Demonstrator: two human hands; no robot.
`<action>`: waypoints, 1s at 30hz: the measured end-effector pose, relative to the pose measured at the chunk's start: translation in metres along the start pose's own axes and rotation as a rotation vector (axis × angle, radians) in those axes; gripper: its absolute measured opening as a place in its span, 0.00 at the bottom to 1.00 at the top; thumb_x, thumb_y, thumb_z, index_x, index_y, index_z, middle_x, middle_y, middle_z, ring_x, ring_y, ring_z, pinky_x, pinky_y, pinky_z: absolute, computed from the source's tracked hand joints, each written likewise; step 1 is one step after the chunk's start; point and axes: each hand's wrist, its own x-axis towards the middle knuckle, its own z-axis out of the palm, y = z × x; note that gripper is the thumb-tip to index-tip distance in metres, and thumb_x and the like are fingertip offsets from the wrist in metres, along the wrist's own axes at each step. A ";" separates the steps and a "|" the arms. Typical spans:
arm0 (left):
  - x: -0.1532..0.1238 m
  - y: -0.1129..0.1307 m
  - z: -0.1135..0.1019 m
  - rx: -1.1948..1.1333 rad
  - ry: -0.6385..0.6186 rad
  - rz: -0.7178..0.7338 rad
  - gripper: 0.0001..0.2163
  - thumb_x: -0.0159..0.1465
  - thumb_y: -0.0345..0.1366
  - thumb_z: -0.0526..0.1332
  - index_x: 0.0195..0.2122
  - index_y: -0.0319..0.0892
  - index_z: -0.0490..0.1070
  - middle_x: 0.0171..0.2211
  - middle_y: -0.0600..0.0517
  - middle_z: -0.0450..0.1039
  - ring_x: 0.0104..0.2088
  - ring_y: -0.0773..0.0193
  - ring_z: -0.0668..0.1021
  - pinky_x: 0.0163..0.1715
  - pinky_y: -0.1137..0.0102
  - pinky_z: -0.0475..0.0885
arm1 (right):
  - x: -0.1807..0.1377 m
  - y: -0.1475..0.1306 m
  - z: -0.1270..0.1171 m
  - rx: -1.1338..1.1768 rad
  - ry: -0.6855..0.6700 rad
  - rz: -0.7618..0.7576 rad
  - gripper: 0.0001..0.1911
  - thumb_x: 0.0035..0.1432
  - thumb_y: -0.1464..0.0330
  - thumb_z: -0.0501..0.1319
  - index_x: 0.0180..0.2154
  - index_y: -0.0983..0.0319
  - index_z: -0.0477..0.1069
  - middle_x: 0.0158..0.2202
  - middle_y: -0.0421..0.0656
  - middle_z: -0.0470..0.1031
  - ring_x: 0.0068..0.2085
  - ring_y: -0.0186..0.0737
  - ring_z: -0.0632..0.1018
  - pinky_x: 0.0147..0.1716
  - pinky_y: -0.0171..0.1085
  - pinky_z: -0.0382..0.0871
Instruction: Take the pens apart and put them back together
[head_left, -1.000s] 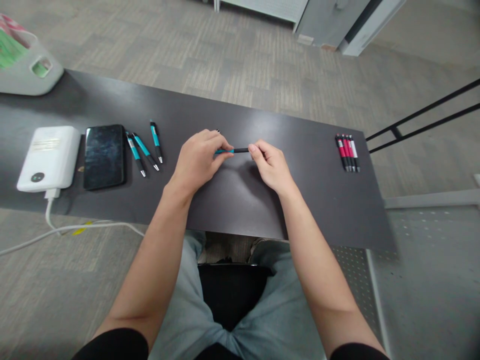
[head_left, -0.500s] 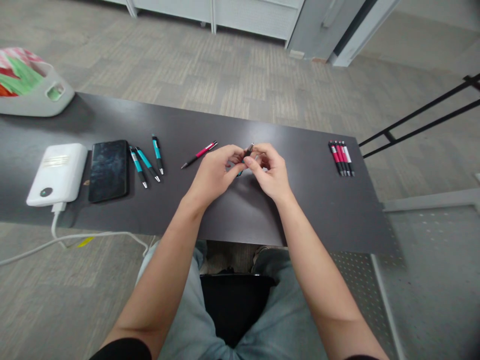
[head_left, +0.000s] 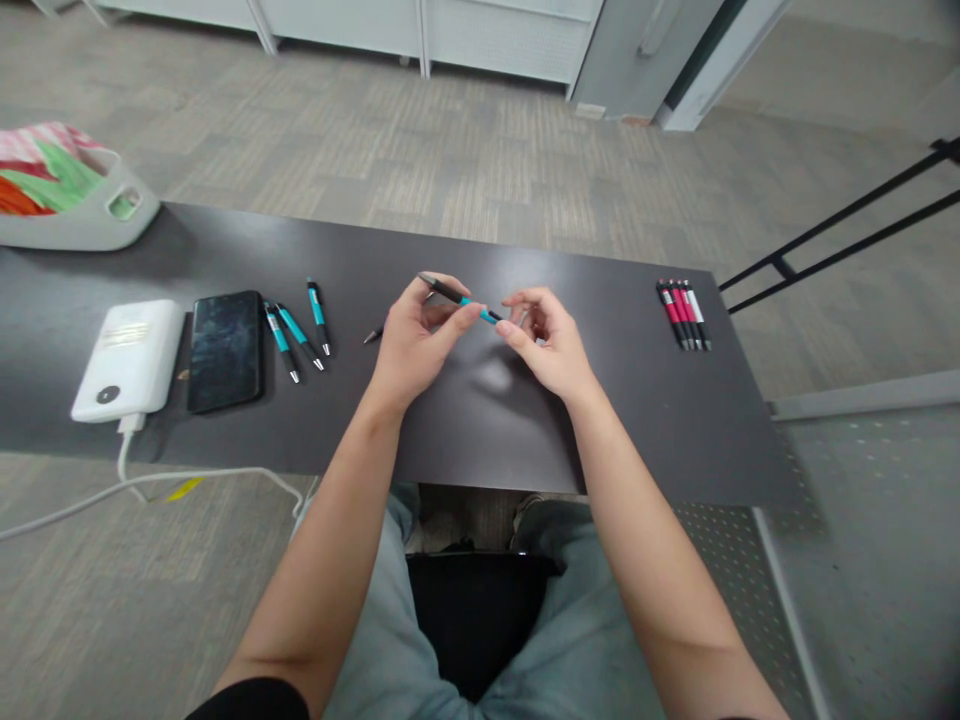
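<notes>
My left hand (head_left: 421,335) is closed on a pen (head_left: 454,292) with a black grip and a turquoise barrel, held tilted above the table. Its tip points to the far left. At the pen's other end is my right hand (head_left: 547,345), fingers curled but apart, its thumb touching or very near the barrel. A red-and-black pen lies on the table mostly hidden behind my left hand; only its dark tip (head_left: 373,334) shows. Several turquoise-and-black pens (head_left: 318,315) lie further left. At the right end, several red-and-black pens (head_left: 681,315) lie side by side.
On the dark table (head_left: 480,440), a black phone (head_left: 225,350) lies beside a white power bank (head_left: 131,360) with a white cable (head_left: 217,472). A light basket (head_left: 112,225) of coloured cloth stands at the far left corner. Black metal bars (head_left: 832,235) rise past the right edge.
The turquoise pen has swung from between both hands to a tilt toward the far left, in my left hand. My right hand's fingers have loosened. My left hand now covers most of the lone red pen.
</notes>
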 end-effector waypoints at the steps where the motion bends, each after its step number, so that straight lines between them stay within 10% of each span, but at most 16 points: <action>1: 0.002 0.000 0.001 -0.040 0.038 0.024 0.31 0.60 0.65 0.89 0.44 0.48 0.80 0.43 0.53 0.85 0.41 0.60 0.90 0.48 0.65 0.87 | 0.000 0.000 -0.002 -0.006 -0.010 0.020 0.35 0.59 0.35 0.84 0.50 0.51 0.80 0.43 0.39 0.81 0.31 0.37 0.69 0.32 0.41 0.67; 17: -0.012 0.021 0.027 0.106 -0.263 -0.238 0.25 0.60 0.61 0.89 0.42 0.46 0.90 0.39 0.47 0.92 0.40 0.52 0.90 0.46 0.60 0.84 | -0.010 -0.027 -0.011 0.217 0.106 0.146 0.35 0.58 0.33 0.84 0.43 0.52 0.77 0.35 0.35 0.78 0.27 0.35 0.68 0.29 0.40 0.69; 30: -0.008 0.012 0.073 -0.133 -0.050 -0.382 0.30 0.47 0.58 0.94 0.36 0.46 0.82 0.38 0.49 0.88 0.41 0.56 0.87 0.49 0.62 0.84 | -0.047 -0.044 -0.067 -0.311 -0.048 0.132 0.11 0.70 0.56 0.79 0.45 0.53 0.84 0.46 0.42 0.92 0.33 0.42 0.79 0.42 0.45 0.78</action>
